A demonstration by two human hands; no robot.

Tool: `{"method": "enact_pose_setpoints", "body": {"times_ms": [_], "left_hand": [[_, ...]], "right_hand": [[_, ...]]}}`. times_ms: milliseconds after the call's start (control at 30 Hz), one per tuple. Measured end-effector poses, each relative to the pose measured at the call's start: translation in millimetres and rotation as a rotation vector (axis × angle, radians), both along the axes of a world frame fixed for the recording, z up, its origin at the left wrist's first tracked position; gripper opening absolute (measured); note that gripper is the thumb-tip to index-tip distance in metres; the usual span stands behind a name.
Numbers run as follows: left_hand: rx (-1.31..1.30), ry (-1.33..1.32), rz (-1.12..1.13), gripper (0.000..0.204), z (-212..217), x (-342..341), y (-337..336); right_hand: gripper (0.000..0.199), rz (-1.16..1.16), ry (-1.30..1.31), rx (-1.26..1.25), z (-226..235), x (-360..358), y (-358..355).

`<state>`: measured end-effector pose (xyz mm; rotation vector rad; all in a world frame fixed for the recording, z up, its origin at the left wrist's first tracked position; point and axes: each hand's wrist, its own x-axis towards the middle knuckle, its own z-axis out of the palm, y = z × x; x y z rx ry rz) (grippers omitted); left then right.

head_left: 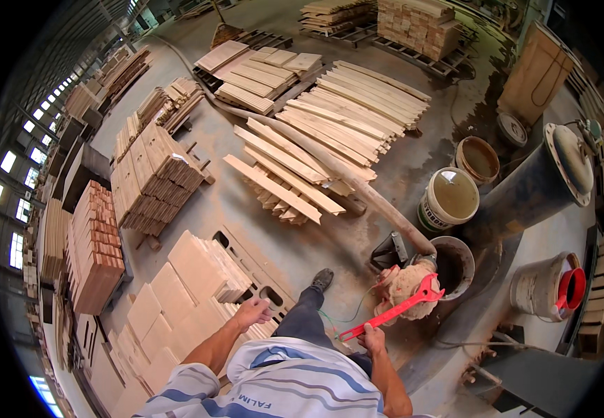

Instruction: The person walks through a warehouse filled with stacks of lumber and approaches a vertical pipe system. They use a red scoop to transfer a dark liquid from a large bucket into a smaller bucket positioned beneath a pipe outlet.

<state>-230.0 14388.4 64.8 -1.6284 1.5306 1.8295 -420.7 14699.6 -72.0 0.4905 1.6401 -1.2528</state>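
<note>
A long red wrench [391, 312] is gripped near its handle end in my right hand [371, 338]. Its open jaw points away to the right, over or against a dust-caked pump-like machine [408, 279]; contact between the two is unclear. My left hand [252, 313] is held in front of my body with its fingers curled in, and nothing shows in it. Just beyond that hand lies a stack of flat wooden boards [208, 268] on a dark pallet [236, 245].
A thick dusty hose [343, 171] runs from the machine across the floor. Buckets [449, 196] and a tall dark cylinder [524, 188] stand at the right. Wooden slats [357, 108] lie ahead, board stacks [155, 177] at the left. A thin green cable [350, 319] trails near my foot.
</note>
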Motion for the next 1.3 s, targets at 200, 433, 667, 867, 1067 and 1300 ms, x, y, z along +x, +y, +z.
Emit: {"method": "enact_pose_setpoints", "body": {"times_ms": [200,433,667,867,1067,1300], "left_hand": [[-0.009,0.006,-0.005,0.036,-0.6,-2.1,-1.1],[-0.038,0.015,0.018,0.04,-6.0,-0.6,-2.3],[-0.048,0.007,-0.002,0.042,4.5,-5.3,-2.9],[-0.046,0.014,0.002,0.043,-1.1,-4.1,-0.9],[-0.006,0.022,0.008,0.039,-3.5,-1.8,1.3],[-0.036,0.015,0.045,0.045,-9.0,4.7,2.9]], "right_hand": [[0.029,0.008,-0.011,0.0,3.2,-1.5,-0.1],[0.029,0.021,0.001,-0.018,-4.0,-2.0,1.9],[0.032,0.055,0.009,0.012,11.0,-5.6,-3.4],[0.031,0.042,0.021,-0.013,9.2,-3.6,-1.7],[0.03,0.032,0.008,-0.043,8.7,-4.4,0.2],[0.027,0.048,0.028,0.014,3.6,-4.0,-6.2]]}}
